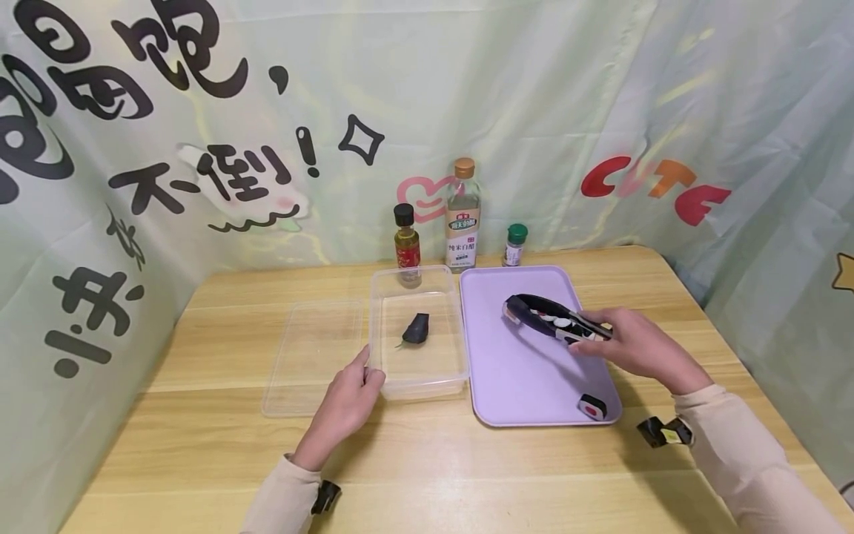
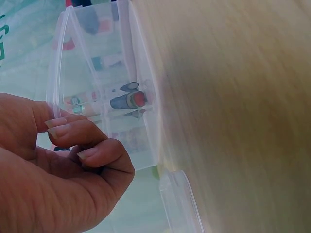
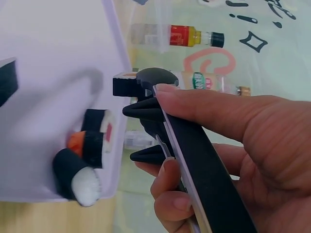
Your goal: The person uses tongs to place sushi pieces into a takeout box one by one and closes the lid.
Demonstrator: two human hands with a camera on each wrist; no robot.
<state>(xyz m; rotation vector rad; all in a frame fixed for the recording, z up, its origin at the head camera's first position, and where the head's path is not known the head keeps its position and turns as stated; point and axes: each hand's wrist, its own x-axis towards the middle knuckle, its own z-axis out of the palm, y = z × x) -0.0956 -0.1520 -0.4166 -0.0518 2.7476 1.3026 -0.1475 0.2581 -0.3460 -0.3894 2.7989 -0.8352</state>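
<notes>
With the left hand (image 1: 351,393), the person grips the left wall of a clear plastic box (image 1: 419,387). A black-wrapped piece (image 1: 416,328) lies on the box floor; the left wrist view shows a reddish part on it. The right hand (image 1: 630,341) holds black kitchen tongs (image 3: 194,165) over a lilac tray (image 1: 510,389). Pinched at the tongs' tips is a seaweed-wrapped sushi roll piece (image 3: 125,86). Under the tongs, several more sushi pieces (image 3: 92,145) stand near the tray's edge, partly hidden in the head view. Another sushi piece (image 1: 592,406) sits at the tray's near right corner.
Left of the box, a clear lid (image 1: 310,360) lies flat on the wooden table (image 1: 427,463). Along the back stand a dark-capped bottle (image 1: 408,248), a taller vinegar bottle (image 1: 463,222) and a small green-capped jar (image 1: 514,245). A printed curtain (image 1: 534,96) hangs behind.
</notes>
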